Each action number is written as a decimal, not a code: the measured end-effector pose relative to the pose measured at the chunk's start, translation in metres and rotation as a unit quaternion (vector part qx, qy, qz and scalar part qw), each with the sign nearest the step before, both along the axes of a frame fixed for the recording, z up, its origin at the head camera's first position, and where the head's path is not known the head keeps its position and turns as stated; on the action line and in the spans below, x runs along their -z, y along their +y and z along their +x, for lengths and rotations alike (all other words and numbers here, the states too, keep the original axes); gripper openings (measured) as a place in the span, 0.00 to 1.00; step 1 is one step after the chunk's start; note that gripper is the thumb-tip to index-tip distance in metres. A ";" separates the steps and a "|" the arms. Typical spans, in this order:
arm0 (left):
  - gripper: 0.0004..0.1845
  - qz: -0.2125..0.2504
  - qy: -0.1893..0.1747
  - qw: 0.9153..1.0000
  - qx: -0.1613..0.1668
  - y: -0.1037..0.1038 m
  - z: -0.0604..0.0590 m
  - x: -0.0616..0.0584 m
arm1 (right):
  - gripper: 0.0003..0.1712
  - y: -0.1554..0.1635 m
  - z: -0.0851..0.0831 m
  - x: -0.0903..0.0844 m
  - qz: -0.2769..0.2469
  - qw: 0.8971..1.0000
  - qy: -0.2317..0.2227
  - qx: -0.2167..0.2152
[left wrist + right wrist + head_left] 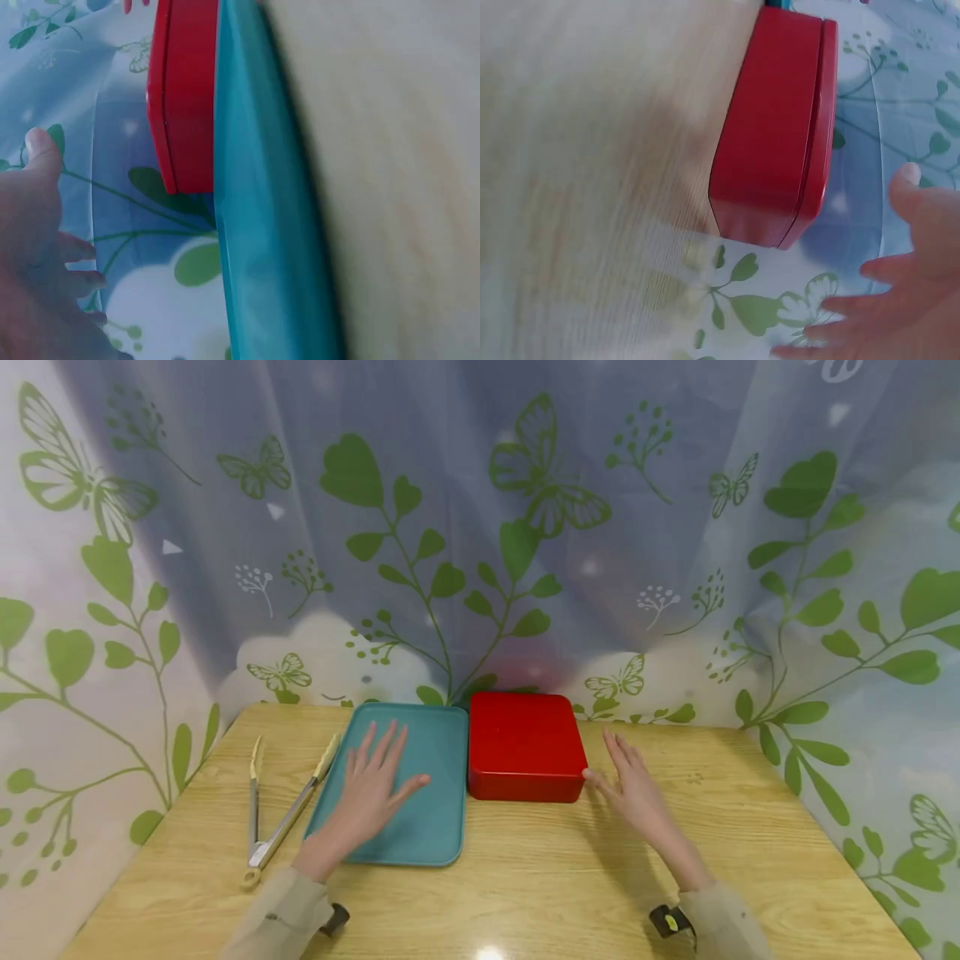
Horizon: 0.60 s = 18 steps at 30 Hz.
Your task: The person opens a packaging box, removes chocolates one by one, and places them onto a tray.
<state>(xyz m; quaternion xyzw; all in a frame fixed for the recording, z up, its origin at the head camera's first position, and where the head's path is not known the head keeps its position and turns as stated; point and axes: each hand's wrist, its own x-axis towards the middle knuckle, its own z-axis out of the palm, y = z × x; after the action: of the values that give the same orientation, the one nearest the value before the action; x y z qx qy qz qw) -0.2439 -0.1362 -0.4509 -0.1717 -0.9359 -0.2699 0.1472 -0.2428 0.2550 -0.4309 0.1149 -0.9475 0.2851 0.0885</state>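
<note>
My left hand [369, 795] hovers over the teal tray [438, 835], fingers spread and holding nothing. In the left wrist view the left hand [37, 270] shows at the left edge, beside the tray [262, 225]. A red box [525, 735] with its lid on sits against the tray's right side. At the box's right front corner is my right hand [636, 793], its fingers extended and its thumb overlapping that corner in the head view. From the right wrist view, a gap shows between the right hand [907, 285] and the red box [772, 127].
A pair of metal tongs [281, 835] with cream tips lies spread on the wooden table [540, 877], left of the tray. Behind the table hangs a curtain [450, 527] printed with leaves and butterflies. Dark straps [667, 922] circle both wrists.
</note>
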 end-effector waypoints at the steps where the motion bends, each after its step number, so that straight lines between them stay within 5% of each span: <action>1: 0.46 0.014 -0.003 1.000 0.009 0.003 -0.004 -0.003 | 0.47 0.002 -0.004 0.000 -0.015 1.000 0.002 -0.005; 11: 0.41 0.141 -0.062 0.985 0.076 0.045 -0.039 -0.015 | 0.51 0.008 -0.037 0.008 -0.119 0.988 -0.042 -0.092; 18: 0.48 0.128 -0.129 0.979 0.092 0.072 -0.050 0.000 | 0.57 0.007 -0.046 0.017 -0.129 0.980 -0.085 -0.126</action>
<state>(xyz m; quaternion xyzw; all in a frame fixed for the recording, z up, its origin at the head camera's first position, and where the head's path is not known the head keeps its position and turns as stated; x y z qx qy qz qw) -0.2935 -0.0644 -0.4512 -0.2005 -0.8849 -0.4199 0.0205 -0.2890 0.2616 -0.4476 0.1967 -0.8848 0.4222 -0.0147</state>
